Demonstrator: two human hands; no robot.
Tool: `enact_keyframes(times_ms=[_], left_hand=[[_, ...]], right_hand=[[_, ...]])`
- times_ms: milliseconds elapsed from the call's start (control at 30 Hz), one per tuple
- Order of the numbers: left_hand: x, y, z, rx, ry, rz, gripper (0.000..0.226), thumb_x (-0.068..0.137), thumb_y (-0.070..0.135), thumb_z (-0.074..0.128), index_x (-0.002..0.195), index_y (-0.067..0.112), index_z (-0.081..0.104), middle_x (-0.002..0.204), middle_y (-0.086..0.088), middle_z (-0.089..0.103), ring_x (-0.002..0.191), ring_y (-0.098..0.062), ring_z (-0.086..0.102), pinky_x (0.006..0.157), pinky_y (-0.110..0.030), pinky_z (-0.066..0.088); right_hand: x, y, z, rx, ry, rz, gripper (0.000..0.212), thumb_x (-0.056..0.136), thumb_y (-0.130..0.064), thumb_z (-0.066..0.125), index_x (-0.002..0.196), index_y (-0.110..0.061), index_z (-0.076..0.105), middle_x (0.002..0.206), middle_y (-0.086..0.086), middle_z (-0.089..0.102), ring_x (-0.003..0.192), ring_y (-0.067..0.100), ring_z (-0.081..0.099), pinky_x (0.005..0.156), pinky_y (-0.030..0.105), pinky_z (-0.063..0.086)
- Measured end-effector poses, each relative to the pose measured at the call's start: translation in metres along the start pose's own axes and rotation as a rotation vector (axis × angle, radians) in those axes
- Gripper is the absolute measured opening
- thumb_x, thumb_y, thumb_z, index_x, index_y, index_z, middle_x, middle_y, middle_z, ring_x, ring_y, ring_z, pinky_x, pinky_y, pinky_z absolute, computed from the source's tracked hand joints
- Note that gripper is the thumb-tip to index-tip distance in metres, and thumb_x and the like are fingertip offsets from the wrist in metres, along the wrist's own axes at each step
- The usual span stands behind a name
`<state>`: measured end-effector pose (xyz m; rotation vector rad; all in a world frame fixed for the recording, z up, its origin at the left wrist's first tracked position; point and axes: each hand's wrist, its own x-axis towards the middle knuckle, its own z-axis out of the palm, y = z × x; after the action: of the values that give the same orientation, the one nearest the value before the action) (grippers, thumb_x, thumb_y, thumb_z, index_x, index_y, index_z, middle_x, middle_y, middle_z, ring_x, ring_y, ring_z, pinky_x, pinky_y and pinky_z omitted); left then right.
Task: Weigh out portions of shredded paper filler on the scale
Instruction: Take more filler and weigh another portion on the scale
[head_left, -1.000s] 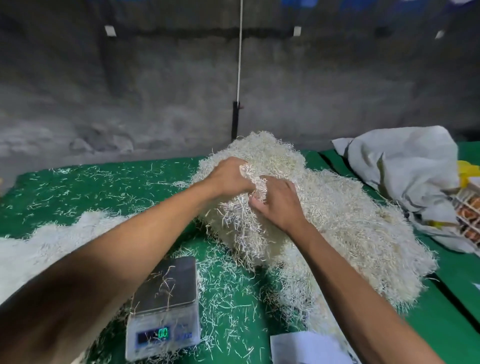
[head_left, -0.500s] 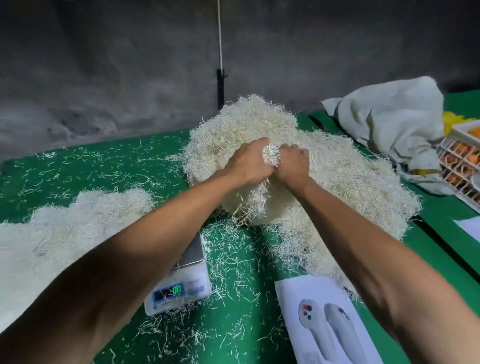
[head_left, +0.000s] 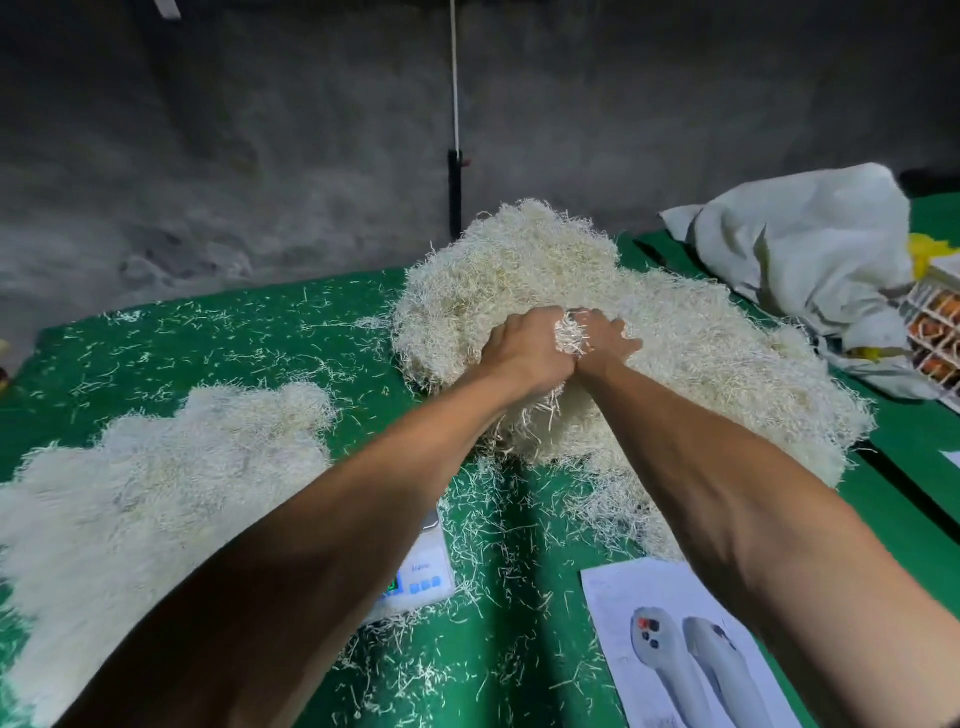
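Note:
A big mound of cream shredded paper filler (head_left: 691, 343) lies at the middle right of the green table (head_left: 218, 332). My left hand (head_left: 524, 348) and my right hand (head_left: 602, 343) press together on its near side, both closed on one tuft of shreds that sticks up between them. A small white digital scale (head_left: 423, 574) sits near me, mostly hidden under my left forearm; only its right corner with blue buttons shows. A flatter spread of filler (head_left: 156, 483) covers the table's left side.
Loose shreds litter the green cloth. A printed sheet (head_left: 675, 649) picturing two white devices lies at the front right. A crumpled white sack (head_left: 800, 249) and a crate of orange items (head_left: 935, 322) sit at the far right. A grey wall stands behind.
My hands have closed together on a tuft at the mound's near side. The view has shifted, and my left forearm now covers most of the scale, including its display.

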<state>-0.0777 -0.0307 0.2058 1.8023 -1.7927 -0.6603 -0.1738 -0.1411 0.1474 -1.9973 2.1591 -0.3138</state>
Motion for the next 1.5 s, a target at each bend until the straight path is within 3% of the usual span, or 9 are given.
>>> enact_keyframes(times_ms=[267, 367, 467, 767, 900, 1000, 1133, 1367, 1500], left_hand=[[0.004, -0.028, -0.041, -0.244, 0.084, -0.004, 0.077, 0.084, 0.004, 0.065, 0.154, 0.021, 0.038, 0.1, 0.001, 0.068, 0.045, -0.003, 0.053, 0.04, -0.021, 0.045], [0.016, -0.067, -0.074, -0.246, 0.155, -0.163, 0.08, 0.09, 0.012, 0.066, 0.159, 0.022, 0.025, 0.153, -0.004, 0.045, 0.086, -0.01, 0.066, 0.08, -0.032, 0.058], [0.024, -0.086, -0.073, -0.279, 0.013, -0.274, 0.09, 0.09, 0.025, 0.07, 0.161, 0.03, 0.014, 0.167, -0.004, 0.018, 0.148, -0.032, 0.031, 0.119, -0.05, 0.03], [0.058, -0.056, -0.008, -0.364, -0.072, -0.165, 0.093, 0.086, 0.014, 0.077, 0.159, 0.024, 0.02, 0.16, -0.01, 0.033, 0.128, -0.026, 0.055, 0.1, -0.03, 0.05], [0.065, -0.052, 0.0, -0.297, -0.03, -0.142, 0.06, 0.085, 0.026, 0.076, 0.136, 0.016, 0.047, 0.093, 0.01, 0.055, 0.071, -0.002, 0.054, 0.059, -0.024, 0.051], [0.067, -0.047, -0.015, -0.4, -0.035, -0.153, 0.035, 0.083, 0.029, 0.076, 0.111, 0.022, 0.056, 0.091, 0.007, 0.057, 0.08, -0.007, 0.06, 0.074, -0.03, 0.057], [0.075, -0.059, -0.074, -0.517, 0.154, -0.243, 0.087, 0.078, 0.038, 0.072, 0.151, 0.009, 0.034, 0.15, -0.01, 0.046, 0.13, -0.025, 0.047, 0.101, -0.036, 0.035], [0.076, -0.073, -0.076, -0.838, 0.319, -0.495, 0.088, 0.088, 0.036, 0.068, 0.157, 0.013, 0.019, 0.159, -0.014, 0.031, 0.14, -0.036, 0.037, 0.113, -0.056, 0.031], [0.075, -0.059, -0.086, -1.011, 0.22, -0.544, 0.088, 0.091, 0.045, 0.066, 0.16, 0.02, 0.018, 0.164, -0.011, 0.023, 0.147, -0.037, 0.029, 0.117, -0.056, 0.029]], right_hand=[[0.016, 0.045, 0.0, 0.052, -0.026, 0.242, 0.03, 0.095, -0.023, 0.062, 0.123, -0.011, 0.058, 0.119, 0.012, 0.063, 0.115, 0.035, 0.059, 0.102, 0.049, 0.043], [0.015, 0.039, 0.001, 0.198, -0.029, 0.202, 0.021, 0.092, -0.022, 0.072, 0.101, -0.008, 0.059, 0.106, 0.011, 0.068, 0.1, 0.031, 0.063, 0.098, 0.049, 0.05], [0.014, 0.018, 0.004, 0.422, -0.061, 0.089, 0.033, 0.087, -0.019, 0.077, 0.103, 0.0, 0.055, 0.087, 0.007, 0.063, 0.073, 0.02, 0.059, 0.064, 0.036, 0.056], [0.014, 0.002, 0.004, 0.267, 0.132, -0.189, 0.055, 0.083, 0.004, 0.066, 0.134, -0.015, 0.061, 0.127, 0.012, 0.067, 0.115, 0.031, 0.063, 0.104, 0.045, 0.048], [0.016, 0.02, 0.007, 0.007, 0.161, -0.296, 0.06, 0.079, -0.013, 0.08, 0.134, -0.023, 0.06, 0.119, 0.003, 0.07, 0.113, 0.026, 0.062, 0.104, 0.043, 0.04], [0.021, 0.043, 0.013, -0.013, 0.085, -0.08, 0.031, 0.088, -0.012, 0.072, 0.117, -0.017, 0.062, 0.084, -0.003, 0.064, 0.088, 0.022, 0.062, 0.105, 0.047, 0.044], [0.023, 0.104, 0.015, -0.022, -0.02, 0.165, 0.022, 0.094, -0.029, 0.07, 0.091, -0.013, 0.056, 0.073, 0.0, 0.055, 0.081, 0.023, 0.06, 0.1, 0.048, 0.047], [0.017, 0.029, -0.005, -0.168, -0.056, -0.183, 0.062, 0.087, -0.053, 0.072, 0.132, -0.012, 0.056, 0.131, 0.013, 0.06, 0.125, 0.033, 0.054, 0.114, 0.055, 0.036], [0.001, -0.031, -0.039, -0.281, 0.055, -0.312, 0.03, 0.093, -0.048, 0.065, 0.099, -0.019, 0.062, 0.109, 0.006, 0.067, 0.117, 0.029, 0.059, 0.11, 0.049, 0.037]])
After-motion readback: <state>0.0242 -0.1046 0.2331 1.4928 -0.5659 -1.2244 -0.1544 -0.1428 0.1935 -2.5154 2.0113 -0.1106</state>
